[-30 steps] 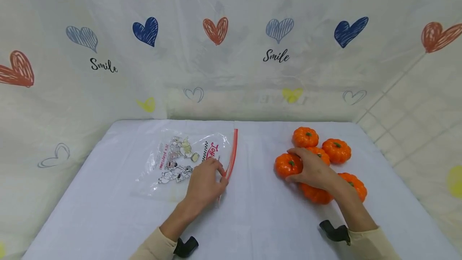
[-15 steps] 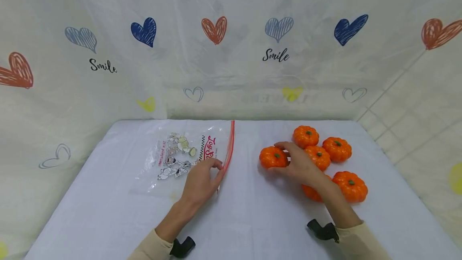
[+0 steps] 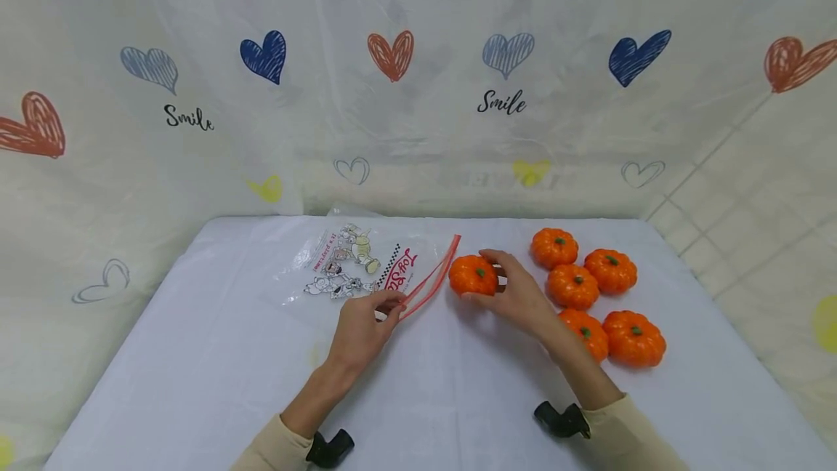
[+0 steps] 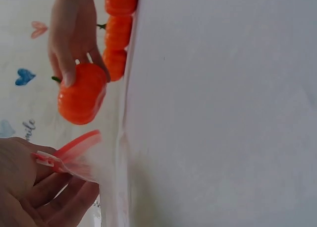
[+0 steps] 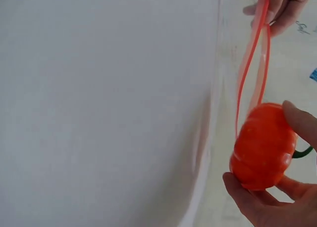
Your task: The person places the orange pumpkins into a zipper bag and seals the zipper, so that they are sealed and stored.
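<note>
A clear printed plastic bag [image 3: 353, 267] has a red edge strip [image 3: 434, 278], parted into two strands. My left hand [image 3: 362, 329] pinches the near end of that strip; in the left wrist view a small slider shows by the left hand [image 4: 44, 187]. An orange pumpkin [image 3: 472, 275] with a green stem is held by my right hand [image 3: 519, 296], just right of the bag's mouth. The right wrist view shows the held pumpkin [image 5: 265, 145] beside the parted red strands [image 5: 255, 58], thumb and fingers of the right hand [image 5: 282, 202] around it.
Several more orange pumpkins [image 3: 572, 286] stand grouped at the right on the white-covered table [image 3: 418, 398]. Behind the table hangs a pale sheet [image 3: 431, 129] with printed hearts. A black device is strapped at each wrist.
My right hand has carried the pumpkin left, away from the group to the bag's mouth. The bag has been tilted and shifted right, and its red edge has parted.
</note>
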`<act>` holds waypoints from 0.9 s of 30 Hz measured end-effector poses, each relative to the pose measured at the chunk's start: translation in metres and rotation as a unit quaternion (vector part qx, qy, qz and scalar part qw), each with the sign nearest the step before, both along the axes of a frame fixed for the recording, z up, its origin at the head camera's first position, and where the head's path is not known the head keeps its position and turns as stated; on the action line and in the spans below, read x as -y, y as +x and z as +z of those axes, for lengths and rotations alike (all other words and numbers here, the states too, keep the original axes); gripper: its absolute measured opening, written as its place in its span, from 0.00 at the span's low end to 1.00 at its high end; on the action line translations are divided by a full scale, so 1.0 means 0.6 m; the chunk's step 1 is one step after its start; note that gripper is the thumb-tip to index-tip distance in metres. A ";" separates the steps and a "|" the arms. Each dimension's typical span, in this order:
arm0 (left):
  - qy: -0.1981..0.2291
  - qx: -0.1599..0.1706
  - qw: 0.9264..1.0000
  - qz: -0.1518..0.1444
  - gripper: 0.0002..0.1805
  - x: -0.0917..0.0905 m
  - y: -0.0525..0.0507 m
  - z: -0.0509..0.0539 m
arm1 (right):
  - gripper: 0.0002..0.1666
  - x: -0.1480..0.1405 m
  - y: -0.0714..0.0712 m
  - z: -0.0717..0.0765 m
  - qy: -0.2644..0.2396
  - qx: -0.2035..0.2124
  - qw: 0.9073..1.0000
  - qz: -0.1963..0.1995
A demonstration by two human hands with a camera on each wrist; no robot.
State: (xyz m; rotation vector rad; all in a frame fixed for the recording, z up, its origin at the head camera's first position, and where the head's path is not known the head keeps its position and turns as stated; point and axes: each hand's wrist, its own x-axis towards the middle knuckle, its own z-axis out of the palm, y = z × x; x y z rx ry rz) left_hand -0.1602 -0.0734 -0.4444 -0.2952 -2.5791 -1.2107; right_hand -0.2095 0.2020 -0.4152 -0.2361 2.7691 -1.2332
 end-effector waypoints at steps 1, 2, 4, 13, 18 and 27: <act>-0.002 -0.002 1.000 0.002 0.10 0.000 -0.001 0.000 | 0.53 0.003 -0.001 0.000 -0.006 -0.003 1.000 -0.005; -0.005 -0.003 1.000 0.004 0.10 0.000 -0.001 -0.001 | 0.53 0.006 -0.003 -0.001 -0.014 -0.007 1.000 -0.008; -0.014 -0.007 1.000 0.013 0.10 0.000 -0.002 0.000 | 0.52 0.012 -0.006 -0.002 -0.033 -0.014 0.999 -0.012; -0.026 -0.029 0.999 0.038 0.09 0.001 -0.002 0.002 | 0.51 0.028 -0.017 -0.008 -0.075 -0.001 0.997 -0.028; -0.020 -0.040 0.998 0.047 0.08 0.002 -0.004 0.002 | 0.49 0.028 -0.018 -0.011 -0.067 0.000 0.998 -0.013; -0.013 -0.040 0.997 0.062 0.09 0.011 -0.002 0.006 | 0.46 0.037 -0.020 -0.016 -0.076 0.010 0.997 0.001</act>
